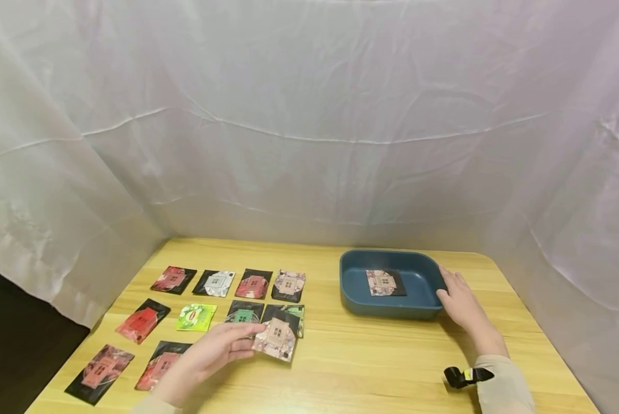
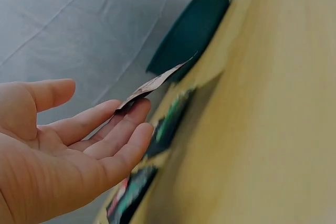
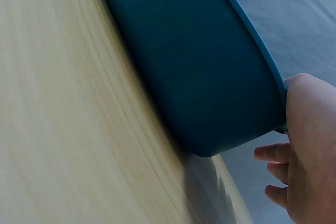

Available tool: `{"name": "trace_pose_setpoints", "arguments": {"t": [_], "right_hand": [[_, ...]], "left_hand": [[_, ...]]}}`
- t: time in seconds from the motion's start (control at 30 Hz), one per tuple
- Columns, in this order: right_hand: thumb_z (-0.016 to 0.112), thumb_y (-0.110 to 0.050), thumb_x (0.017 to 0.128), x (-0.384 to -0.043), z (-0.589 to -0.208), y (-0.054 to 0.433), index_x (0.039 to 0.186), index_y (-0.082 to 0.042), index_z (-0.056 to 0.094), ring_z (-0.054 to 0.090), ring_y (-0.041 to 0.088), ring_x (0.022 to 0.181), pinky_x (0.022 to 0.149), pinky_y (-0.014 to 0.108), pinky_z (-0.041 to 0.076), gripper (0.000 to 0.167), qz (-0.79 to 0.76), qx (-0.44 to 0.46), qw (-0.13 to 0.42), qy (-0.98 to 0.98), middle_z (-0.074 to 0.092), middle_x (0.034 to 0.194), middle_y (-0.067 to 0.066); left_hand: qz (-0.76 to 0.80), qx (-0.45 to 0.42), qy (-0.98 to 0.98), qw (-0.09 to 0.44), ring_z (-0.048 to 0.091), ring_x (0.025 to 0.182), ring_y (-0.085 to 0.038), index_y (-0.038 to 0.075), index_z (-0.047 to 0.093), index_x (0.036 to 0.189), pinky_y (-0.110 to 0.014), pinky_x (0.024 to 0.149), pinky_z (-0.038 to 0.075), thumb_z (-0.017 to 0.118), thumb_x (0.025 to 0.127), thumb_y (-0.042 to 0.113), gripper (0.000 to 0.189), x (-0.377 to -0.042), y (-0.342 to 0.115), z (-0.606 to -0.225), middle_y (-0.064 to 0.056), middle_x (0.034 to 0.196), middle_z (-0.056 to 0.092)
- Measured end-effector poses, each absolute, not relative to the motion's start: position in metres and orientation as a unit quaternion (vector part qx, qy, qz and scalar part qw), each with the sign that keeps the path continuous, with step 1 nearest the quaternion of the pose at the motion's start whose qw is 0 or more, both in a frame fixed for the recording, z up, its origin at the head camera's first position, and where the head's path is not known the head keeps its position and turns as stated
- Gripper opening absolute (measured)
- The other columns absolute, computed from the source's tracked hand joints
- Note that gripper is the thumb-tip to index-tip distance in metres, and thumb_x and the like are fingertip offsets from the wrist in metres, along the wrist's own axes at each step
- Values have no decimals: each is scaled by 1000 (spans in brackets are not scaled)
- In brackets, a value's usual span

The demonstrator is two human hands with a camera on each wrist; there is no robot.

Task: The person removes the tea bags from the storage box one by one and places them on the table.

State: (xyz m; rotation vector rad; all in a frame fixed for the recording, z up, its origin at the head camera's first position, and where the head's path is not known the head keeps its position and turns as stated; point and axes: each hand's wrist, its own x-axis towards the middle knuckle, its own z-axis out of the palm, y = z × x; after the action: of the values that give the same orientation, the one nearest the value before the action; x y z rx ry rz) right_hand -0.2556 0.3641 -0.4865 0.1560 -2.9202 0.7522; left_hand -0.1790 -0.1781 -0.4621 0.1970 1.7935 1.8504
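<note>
My left hand (image 1: 218,348) holds a tea sachet (image 1: 277,338) with a pink floral front and black back, its edge between the fingers. In the left wrist view the thumb stands away from this sachet (image 2: 157,83), which is raised above the table and tilted. It overlaps a green-patterned sachet (image 1: 300,315) in the head view. At the right end of a blue rectangular container (image 1: 392,310), my right hand (image 1: 462,302) grips the wall, thumb at the rim and fingers outside. One pink and black sachet (image 1: 384,283) lies flat inside it.
Several sachets lie in loose rows on the wooden table (image 1: 361,368), among them a bright green one (image 1: 196,317) and a red one (image 1: 144,321). A black strap-like object (image 1: 467,376) is by the right sleeve. White curtains (image 1: 309,172) surround the table's back and sides.
</note>
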Motion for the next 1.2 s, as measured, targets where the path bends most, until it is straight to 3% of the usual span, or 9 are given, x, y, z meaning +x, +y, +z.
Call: {"name": "trace_pose_setpoints", "arguments": {"t": [0.5, 0.87, 1.03, 1.2], "right_hand": [[42, -19, 100, -258, -484, 365, 154, 2, 17, 12, 55, 143, 112, 69, 16, 63, 250, 53, 62, -965, 24, 153, 35], [43, -18, 100, -255, -483, 362, 153, 3, 17, 12, 56, 142, 113, 68, 16, 63, 249, 55, 58, -965, 24, 153, 34], [43, -18, 99, -254, -483, 361, 153, 4, 18, 13, 57, 142, 113, 68, 15, 63, 251, 55, 58, -965, 25, 153, 35], [42, -18, 100, -253, -484, 362, 153, 4, 17, 12, 56, 142, 113, 69, 15, 63, 257, 54, 57, -963, 24, 153, 35]], "left_hand": [[664, 13, 679, 314, 62, 113, -16, -8, 48, 138, -36, 97, 53, 49, 102, 35, 56, -143, -239, -477, -15, 142, 53], [615, 27, 713, 334, 62, 114, -18, -14, 42, 139, -38, 96, 54, 44, 104, 34, 59, -136, -262, -470, -28, 140, 50], [594, 30, 737, 322, 67, 102, -18, -14, 48, 134, -36, 88, 57, 44, 104, 30, 53, -136, -266, -466, -18, 125, 64], [573, 9, 767, 289, 68, 100, -20, -15, 45, 135, -36, 85, 58, 47, 103, 30, 55, -138, -266, -458, -15, 119, 67]]}}
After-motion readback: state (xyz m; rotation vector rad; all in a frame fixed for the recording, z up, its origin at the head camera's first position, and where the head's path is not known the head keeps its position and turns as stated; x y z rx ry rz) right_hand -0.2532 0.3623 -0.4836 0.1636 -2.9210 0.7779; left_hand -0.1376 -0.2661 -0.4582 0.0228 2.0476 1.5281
